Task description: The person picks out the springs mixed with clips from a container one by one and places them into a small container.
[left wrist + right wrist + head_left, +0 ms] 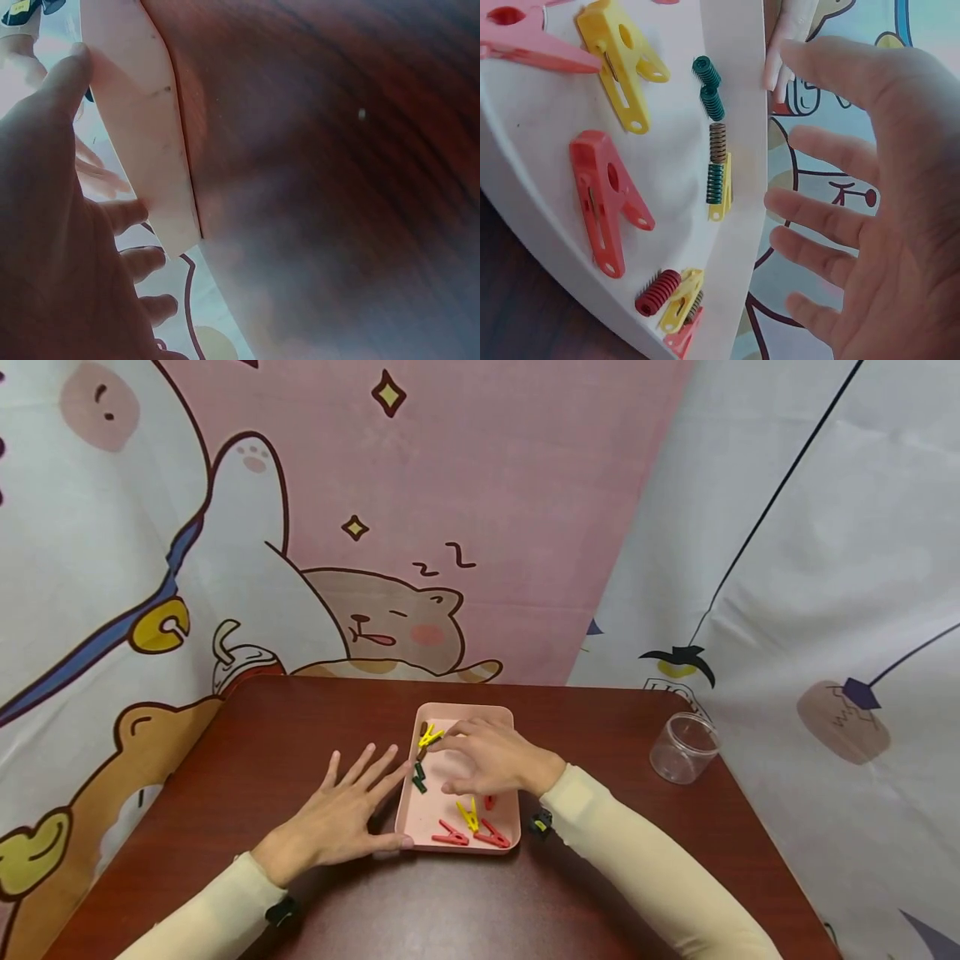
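Head view: the left hand (337, 817), fingers spread, touches the pink rectangular plastic tray (431, 808); the right hand (495, 758) is nearer the yellow plastic clothespin (429, 737), just left of its fingertips. Left wrist view: thumb at the tray's rim. Right wrist view: fingers parted, holding nothing; clothespin and green metal coil spring (715, 184) lie roughly crosswise to them.

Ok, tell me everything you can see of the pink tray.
The pink tray is a shallow rectangle with rounded corners and raised walls, plastic by its look. It lies flat on the dark table, long sides running front to back, holding clothespins and coil springs. The left hand appears to touch its left wall; the right hand is over it.
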`<state>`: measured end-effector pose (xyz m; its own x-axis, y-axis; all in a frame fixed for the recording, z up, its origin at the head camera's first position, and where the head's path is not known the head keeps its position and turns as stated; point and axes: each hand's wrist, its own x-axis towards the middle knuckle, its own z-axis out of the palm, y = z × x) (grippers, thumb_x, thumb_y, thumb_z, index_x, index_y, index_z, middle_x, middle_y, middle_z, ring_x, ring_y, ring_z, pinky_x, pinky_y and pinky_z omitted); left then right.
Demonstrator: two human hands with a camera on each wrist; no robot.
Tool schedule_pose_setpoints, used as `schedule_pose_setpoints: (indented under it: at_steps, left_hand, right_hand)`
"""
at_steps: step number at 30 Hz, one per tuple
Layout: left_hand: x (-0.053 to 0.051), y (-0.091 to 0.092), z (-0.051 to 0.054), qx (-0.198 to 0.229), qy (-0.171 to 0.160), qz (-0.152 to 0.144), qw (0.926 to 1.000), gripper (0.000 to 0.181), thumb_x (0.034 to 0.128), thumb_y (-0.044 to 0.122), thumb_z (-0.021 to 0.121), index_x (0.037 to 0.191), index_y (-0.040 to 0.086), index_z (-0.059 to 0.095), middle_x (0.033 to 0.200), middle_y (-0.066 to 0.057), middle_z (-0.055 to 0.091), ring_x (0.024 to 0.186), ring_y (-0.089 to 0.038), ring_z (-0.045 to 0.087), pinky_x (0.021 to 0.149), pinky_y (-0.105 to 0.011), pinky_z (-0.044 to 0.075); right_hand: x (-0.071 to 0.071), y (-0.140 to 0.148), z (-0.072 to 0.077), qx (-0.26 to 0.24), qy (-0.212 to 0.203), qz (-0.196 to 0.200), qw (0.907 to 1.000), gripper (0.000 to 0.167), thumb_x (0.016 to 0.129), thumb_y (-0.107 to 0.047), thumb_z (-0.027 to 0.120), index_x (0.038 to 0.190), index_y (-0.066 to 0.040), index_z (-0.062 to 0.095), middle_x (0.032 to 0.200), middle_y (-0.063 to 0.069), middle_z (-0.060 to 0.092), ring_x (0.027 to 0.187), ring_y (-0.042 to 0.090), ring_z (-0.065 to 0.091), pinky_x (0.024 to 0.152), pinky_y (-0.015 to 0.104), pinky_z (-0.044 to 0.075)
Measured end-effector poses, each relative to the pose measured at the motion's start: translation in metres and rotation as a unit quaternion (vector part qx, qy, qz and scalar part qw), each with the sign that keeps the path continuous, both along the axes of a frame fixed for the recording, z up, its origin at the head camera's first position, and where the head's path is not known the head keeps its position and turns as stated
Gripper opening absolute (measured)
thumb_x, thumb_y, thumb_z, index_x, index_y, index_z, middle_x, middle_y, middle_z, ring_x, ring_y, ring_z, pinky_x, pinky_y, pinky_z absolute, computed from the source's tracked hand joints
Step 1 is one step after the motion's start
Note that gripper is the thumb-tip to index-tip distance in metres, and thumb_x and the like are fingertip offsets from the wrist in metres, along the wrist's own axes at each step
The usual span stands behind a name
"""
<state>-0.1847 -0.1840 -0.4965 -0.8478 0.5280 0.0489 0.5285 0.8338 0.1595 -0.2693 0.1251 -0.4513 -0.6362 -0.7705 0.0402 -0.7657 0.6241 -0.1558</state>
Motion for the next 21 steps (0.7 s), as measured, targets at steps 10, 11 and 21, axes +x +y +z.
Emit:
schedule_pose_setpoints:
  at_steps: [10,11,21]
  left_hand:
    - [0.000,0.000,-0.001,-0.005,0.001,0.000,1.0000,0.113,0.0959,0.089,0.071,0.185,0.028,0.037,0.196,-0.009,0.028,0.180,-0.050,0.026,0.135,-0.092,0.018]
    - [0.000,0.000,-0.001,-0.004,0.000,0.000,1.0000,0.113,0.0958,0.089,0.071,0.185,0.028,0.037,0.196,-0.009,0.028,0.180,-0.050,0.026,0.135,-0.092,0.018]
    - [0.000,-0.001,0.000,0.000,-0.002,0.002,1.0000,0.113,0.0954,0.090,0.071,0.184,0.028,0.038,0.196,-0.010,0.027,0.181,-0.050,0.025,0.135,-0.092,0.017]
  right_hand:
    - [-0.006,-0.012,-0.010,0.008,-0.065,-0.017,0.9977,0.063,0.101,-0.054,0.089,0.158,-0.033,0.074,0.161,0.005,0.069,0.151,0.032,0.066,0.131,0.057,0.051]
    - [-0.007,-0.013,-0.011,0.011,-0.065,-0.018,0.9977,0.063,0.100,-0.054,0.090,0.157,-0.034,0.074,0.159,0.004,0.070,0.149,0.032,0.067,0.129,0.057,0.053]
    - [-0.010,-0.024,-0.016,0.024,-0.038,0.017,0.9988,0.060,0.097,-0.053,0.093,0.152,-0.035,0.079,0.146,-0.001,0.072,0.130,0.021,0.069,0.115,0.044,0.058]
